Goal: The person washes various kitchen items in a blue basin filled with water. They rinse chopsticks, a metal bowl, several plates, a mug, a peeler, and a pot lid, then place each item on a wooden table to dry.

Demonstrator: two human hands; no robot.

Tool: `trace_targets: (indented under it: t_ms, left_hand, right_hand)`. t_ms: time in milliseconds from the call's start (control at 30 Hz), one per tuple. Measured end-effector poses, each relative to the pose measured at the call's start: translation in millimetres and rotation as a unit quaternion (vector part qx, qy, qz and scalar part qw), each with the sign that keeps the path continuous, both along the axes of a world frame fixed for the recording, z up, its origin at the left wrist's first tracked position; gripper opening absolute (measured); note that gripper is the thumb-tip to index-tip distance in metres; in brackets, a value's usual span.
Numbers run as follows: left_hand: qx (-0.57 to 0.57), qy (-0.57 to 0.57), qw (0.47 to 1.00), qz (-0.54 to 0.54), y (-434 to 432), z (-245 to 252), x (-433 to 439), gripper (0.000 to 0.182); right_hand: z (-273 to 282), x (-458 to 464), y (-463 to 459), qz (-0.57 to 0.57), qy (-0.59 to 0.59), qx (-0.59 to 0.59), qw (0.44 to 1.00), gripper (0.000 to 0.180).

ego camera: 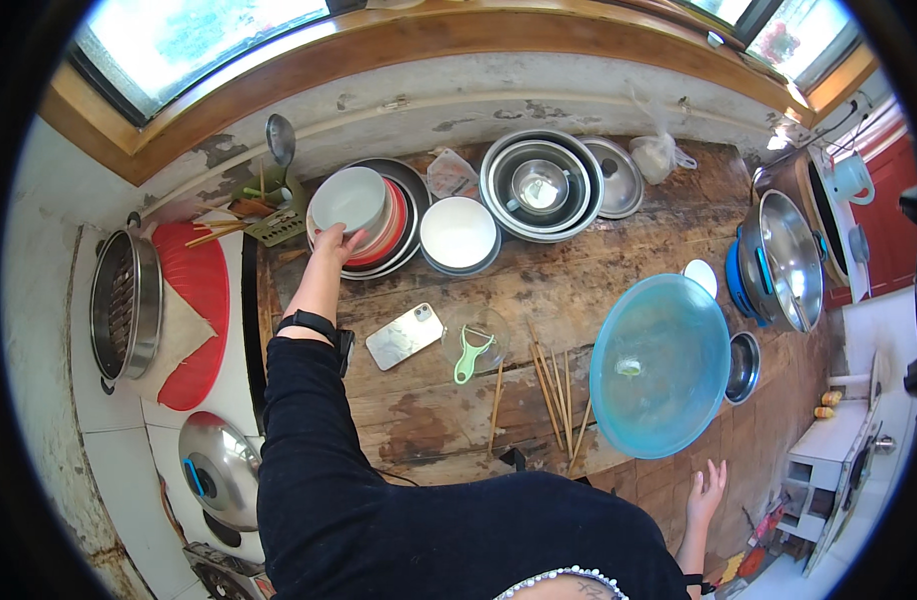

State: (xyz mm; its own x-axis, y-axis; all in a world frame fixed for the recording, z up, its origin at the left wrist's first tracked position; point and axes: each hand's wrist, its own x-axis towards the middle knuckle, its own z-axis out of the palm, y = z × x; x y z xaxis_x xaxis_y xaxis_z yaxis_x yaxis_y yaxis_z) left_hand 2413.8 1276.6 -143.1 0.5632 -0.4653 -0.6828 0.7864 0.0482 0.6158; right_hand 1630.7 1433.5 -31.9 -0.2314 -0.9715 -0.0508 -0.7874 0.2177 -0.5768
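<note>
At the back left of the wooden table, my left hand (pixel 341 241) holds the near rim of a pale grey bowl (pixel 347 196). The bowl sits over a red-and-white striped bowl (pixel 389 238), stacked in larger dishes; some of my fingers are hidden by its rim. Right beside this stack is a white bowl (pixel 458 231) nested in a grey-blue one. My right hand (pixel 707 491) hangs past the table's front edge, fingers apart and nothing in it. A large translucent blue plastic basin (pixel 659 367) is the nearest thing to it, with a small pale green piece inside.
On the table (pixel 421 427) are a phone (pixel 404 336), a green peeler (pixel 470 356) on a clear dish, and several loose chopsticks (pixel 552 394). Nested steel basins (pixel 496 180) stand at the back. A utensil basket (pixel 278 221) is left; a steel wok (pixel 785 262) is right.
</note>
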Motion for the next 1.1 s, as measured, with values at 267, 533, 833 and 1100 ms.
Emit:
trace_targets:
  t_ms: [267,533,833,1100]
  left_hand:
    - [0.015,-0.204,0.975,0.086,14,16,-63,0.03]
    - [0.03,-0.004,0.98,-0.197,-18,-1,-183,0.049]
    - [-0.048,-0.003,0.963,-0.264,20,33,-161,0.068]
    - [-0.046,-0.205,0.961,-0.18,26,92,-43,0.059]
  right_hand:
    - [6,21,8,0.015,0.019,0.004,1.0,0.033]
    - [0,34,7,0.108,0.176,-0.007,0.978,0.032]
    - [7,54,-2,0.123,0.097,-0.019,0.987,0.031]
    - [13,85,-32,0.174,0.042,-0.031,0.983,0.03]
